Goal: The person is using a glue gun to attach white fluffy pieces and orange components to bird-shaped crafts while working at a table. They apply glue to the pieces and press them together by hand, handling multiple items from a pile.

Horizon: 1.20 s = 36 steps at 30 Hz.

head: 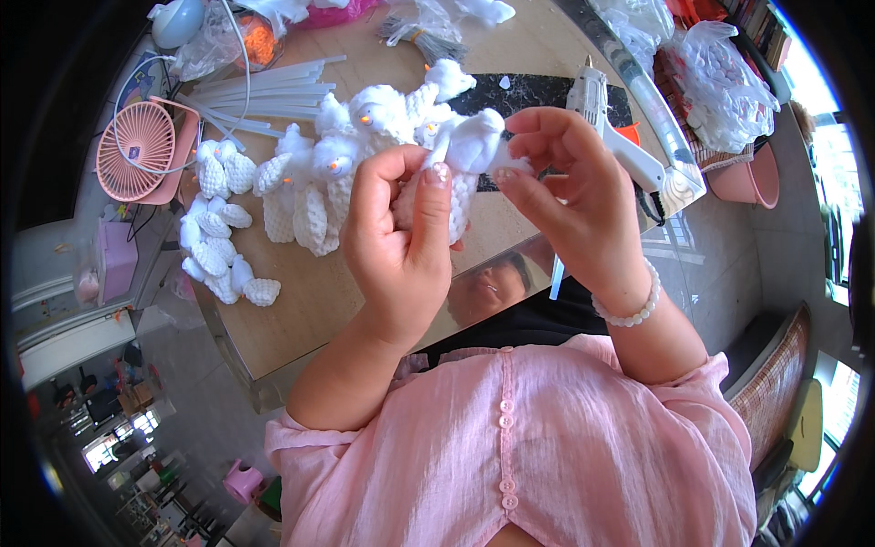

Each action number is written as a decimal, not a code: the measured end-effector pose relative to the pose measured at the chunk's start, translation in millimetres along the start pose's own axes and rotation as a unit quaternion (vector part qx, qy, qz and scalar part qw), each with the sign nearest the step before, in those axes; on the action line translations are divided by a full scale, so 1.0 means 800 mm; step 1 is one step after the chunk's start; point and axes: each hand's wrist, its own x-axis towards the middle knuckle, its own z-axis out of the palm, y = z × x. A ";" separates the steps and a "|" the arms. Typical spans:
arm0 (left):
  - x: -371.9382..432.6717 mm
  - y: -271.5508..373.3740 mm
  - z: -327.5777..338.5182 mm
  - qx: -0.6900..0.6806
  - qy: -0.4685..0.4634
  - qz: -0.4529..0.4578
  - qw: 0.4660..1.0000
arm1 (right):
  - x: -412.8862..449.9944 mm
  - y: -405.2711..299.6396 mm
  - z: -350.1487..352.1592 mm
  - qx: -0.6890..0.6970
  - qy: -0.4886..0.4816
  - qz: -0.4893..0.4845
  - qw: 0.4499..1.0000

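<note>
My left hand (403, 225) grips a white crocheted body (465, 198) with a smooth white fabric part on top, its thumb pressed on the near side. Just right of it, my right hand (574, 184) has its thumb and fingers apart beside a wisp of white fluff (516, 164); whether they touch the fluff, I cannot tell. Several white fluffy snowman figures (335, 164) with orange noses stand behind and left of my left hand. Small white crocheted pieces (219, 260) lie in a cluster at the table's left. A white glue gun (632, 154) lies right of my right hand.
Translucent glue sticks (273, 89) lie at the table's back left, near a pink fan (137, 152) with a cable. A bundle of thin wires (431, 44) is at the back. The metal table edge (499, 287) runs before me; a dark marbled slab (533, 89) lies under the glue gun.
</note>
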 end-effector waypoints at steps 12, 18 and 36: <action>0.000 -0.018 -0.009 0.095 0.022 0.003 0.995 | 0.006 0.055 -0.105 -0.582 -0.015 -0.056 0.811; 0.004 -0.018 -0.009 0.195 0.028 0.082 0.977 | -0.003 0.038 -0.101 -0.451 0.028 -0.050 0.891; 0.008 -0.018 -0.010 0.326 0.033 0.182 0.927 | -0.041 -0.036 -0.029 -0.263 -0.123 -0.076 0.954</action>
